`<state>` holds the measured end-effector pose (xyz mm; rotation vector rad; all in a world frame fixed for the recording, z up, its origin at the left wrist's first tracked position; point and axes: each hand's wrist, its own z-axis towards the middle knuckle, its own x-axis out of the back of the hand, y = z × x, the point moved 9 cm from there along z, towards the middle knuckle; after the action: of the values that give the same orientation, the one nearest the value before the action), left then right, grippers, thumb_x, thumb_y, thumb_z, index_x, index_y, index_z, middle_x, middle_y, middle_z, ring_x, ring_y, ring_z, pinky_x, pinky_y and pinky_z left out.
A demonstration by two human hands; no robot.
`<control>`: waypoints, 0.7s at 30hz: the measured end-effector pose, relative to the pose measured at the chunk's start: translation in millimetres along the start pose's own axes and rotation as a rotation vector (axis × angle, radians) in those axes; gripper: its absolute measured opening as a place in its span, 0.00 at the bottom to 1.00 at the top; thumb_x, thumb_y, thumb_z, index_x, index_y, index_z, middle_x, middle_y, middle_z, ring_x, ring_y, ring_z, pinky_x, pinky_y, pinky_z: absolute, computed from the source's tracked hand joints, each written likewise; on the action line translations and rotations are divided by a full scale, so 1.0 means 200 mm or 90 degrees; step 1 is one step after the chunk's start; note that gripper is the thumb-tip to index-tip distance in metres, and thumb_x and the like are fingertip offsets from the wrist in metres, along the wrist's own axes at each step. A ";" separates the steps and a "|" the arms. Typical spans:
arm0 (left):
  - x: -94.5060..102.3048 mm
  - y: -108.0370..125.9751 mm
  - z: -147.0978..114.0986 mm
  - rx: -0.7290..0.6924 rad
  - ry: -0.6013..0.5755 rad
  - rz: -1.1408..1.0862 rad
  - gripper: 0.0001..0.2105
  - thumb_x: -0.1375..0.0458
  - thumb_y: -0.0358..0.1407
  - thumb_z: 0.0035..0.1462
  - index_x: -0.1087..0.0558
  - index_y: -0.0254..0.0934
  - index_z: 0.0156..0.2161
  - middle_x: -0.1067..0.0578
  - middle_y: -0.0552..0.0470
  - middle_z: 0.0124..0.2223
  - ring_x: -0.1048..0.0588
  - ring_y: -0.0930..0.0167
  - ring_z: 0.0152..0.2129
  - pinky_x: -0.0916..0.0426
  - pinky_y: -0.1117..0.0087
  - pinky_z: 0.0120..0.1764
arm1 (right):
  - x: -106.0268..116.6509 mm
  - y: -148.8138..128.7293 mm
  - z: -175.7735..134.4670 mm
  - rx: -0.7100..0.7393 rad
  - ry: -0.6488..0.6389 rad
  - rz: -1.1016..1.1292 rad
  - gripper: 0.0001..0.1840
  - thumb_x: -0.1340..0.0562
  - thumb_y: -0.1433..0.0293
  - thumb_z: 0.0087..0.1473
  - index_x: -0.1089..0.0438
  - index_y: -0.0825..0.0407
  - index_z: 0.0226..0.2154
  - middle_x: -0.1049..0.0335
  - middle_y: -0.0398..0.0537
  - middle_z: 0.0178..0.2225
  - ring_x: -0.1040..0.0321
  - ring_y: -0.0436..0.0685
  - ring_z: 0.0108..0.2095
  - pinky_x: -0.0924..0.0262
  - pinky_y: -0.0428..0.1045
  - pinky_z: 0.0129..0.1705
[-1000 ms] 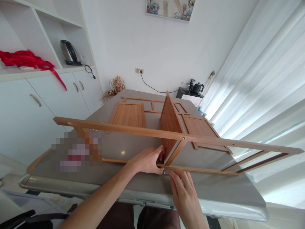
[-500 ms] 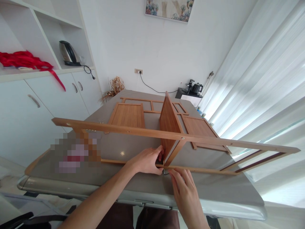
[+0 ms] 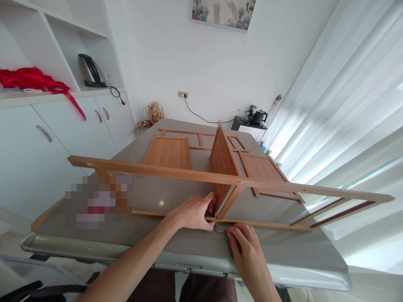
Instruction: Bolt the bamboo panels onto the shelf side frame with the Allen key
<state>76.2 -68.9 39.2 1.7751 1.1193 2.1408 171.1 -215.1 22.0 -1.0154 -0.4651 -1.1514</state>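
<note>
My left hand [image 3: 197, 212] grips the lower rail of a wooden frame [image 3: 189, 172], right where an upright wooden panel [image 3: 224, 157] meets it. Its thumb lies on the near side of the rail, its fingers behind. Between the fingertips of my right hand [image 3: 247, 243] is the long arm of a thin L-shaped hex key [image 3: 221, 230]. The key's short end points up to the rail at the joint; whether it sits in a screw head is too small to tell. A bolt head [image 3: 240, 183] shows in the upper rail above.
On the grey table [image 3: 277, 247] lie a flat panel [image 3: 169, 153] at left and another framed panel [image 3: 267, 172] at right. A pixelated patch covers the table's left part. Shelves with a kettle [image 3: 90, 70] stand left; a curtain [image 3: 346, 105] hangs right.
My right hand has moved slightly right and down, and more of the hex key's arm now shows. My left hand stays on the rail.
</note>
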 end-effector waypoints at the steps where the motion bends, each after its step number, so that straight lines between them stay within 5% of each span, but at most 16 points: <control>1: 0.00 0.00 0.00 0.000 0.000 0.000 0.20 0.35 0.41 0.45 0.39 0.42 0.40 0.24 0.55 0.37 0.25 0.66 0.30 0.39 0.69 0.30 | 0.00 0.00 0.00 -0.003 -0.004 0.000 0.07 0.44 0.70 0.68 0.30 0.48 0.42 0.33 0.48 0.41 0.33 0.56 0.42 0.35 0.53 0.44; 21: 0.00 0.00 0.00 0.001 -0.006 0.000 0.20 0.35 0.40 0.45 0.39 0.42 0.40 0.24 0.55 0.37 0.24 0.66 0.32 0.39 0.69 0.31 | 0.03 -0.10 0.01 0.019 -0.020 0.046 0.07 0.47 0.73 0.68 0.35 0.47 0.41 0.34 0.47 0.39 0.34 0.54 0.41 0.36 0.49 0.43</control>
<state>76.3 -69.0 38.3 1.7830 1.1203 2.1302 154.9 -217.0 36.2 -1.0175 -0.4660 -1.0632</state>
